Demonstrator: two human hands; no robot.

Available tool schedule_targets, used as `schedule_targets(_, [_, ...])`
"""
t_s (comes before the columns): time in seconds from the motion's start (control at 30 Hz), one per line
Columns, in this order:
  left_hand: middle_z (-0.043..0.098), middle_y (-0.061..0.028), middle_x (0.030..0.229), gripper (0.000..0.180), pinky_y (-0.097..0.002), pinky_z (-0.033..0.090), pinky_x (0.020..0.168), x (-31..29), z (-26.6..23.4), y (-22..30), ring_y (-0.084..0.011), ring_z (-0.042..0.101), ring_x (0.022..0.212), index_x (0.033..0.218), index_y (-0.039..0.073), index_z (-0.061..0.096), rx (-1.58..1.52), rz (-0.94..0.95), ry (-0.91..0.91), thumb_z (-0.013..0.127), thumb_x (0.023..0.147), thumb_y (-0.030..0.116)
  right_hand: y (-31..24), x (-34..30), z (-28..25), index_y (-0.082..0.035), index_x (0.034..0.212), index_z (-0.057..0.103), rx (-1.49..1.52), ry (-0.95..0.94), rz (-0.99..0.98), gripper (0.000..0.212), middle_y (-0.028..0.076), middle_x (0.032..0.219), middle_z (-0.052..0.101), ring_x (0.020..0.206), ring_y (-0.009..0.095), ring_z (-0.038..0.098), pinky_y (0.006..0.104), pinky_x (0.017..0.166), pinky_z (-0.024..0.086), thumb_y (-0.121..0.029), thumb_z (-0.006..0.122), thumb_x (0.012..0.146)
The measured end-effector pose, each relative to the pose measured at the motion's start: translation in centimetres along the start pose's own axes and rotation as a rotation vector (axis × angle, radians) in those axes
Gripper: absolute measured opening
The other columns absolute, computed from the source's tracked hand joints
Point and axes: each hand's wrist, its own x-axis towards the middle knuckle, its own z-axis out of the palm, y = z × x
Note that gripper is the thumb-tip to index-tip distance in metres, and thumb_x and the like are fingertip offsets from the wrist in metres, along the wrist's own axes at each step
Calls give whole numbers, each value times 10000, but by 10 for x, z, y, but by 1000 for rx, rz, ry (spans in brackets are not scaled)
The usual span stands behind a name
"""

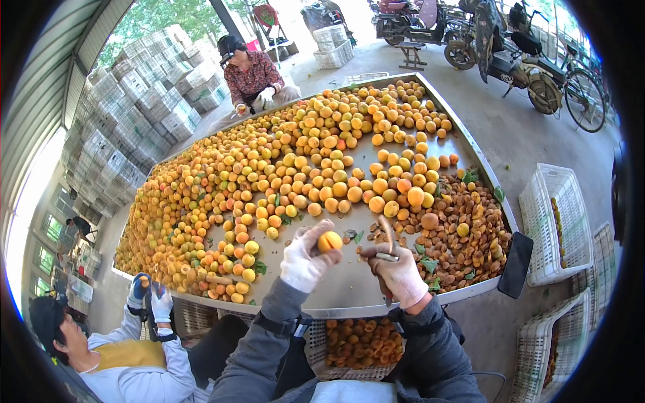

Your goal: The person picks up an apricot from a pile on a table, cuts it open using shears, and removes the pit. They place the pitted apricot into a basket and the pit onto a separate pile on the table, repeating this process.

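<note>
My left hand [304, 260], in a white glove with darkened fingers, holds up a yellow-orange apricot [330, 241] with a cut line across its skin. To its right, my right hand [404, 274], in a stained glove, is closed around a slim curved brown tool [388, 230]; a small metal piece shows at the grip, and its exact kind is unclear. Both hands are above the near edge of a metal table [336, 293]. Whole apricots [289, 181] are heaped across it. A pile of brown apricot pits [470, 232] lies to the right of my right hand.
Below the table edge, in front of my body, a crate [314, 350] holds opened apricots [363, 339]. A black phone [516, 264] rests at the table's right corner. White crates [568, 221] stand at right. Co-workers sit at near left [127, 363] and far side [252, 77].
</note>
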Motion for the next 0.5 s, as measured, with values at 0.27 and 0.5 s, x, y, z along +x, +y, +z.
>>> schedule_targets(0.27, [592, -124, 1210, 542, -332, 534, 886, -21, 12, 1, -215, 584, 1112, 1254, 3, 557, -251, -33, -281, 752, 749, -27, -10, 6, 10, -13, 1136, 590, 116, -42, -110, 380, 9, 725, 614, 538, 49, 545, 187, 434, 406, -175, 728, 821])
schedule_targets(0.5, [574, -173, 1218, 477, -402, 562, 862, -24, 1, -32, -245, 622, 1055, 1331, 21, 471, -1216, -242, -346, 636, 897, 133, 1, 10, 11, -1, 1107, 583, 465, -69, -22, 325, 27, 694, 606, 474, 66, 524, 190, 398, 385, -177, 678, 851])
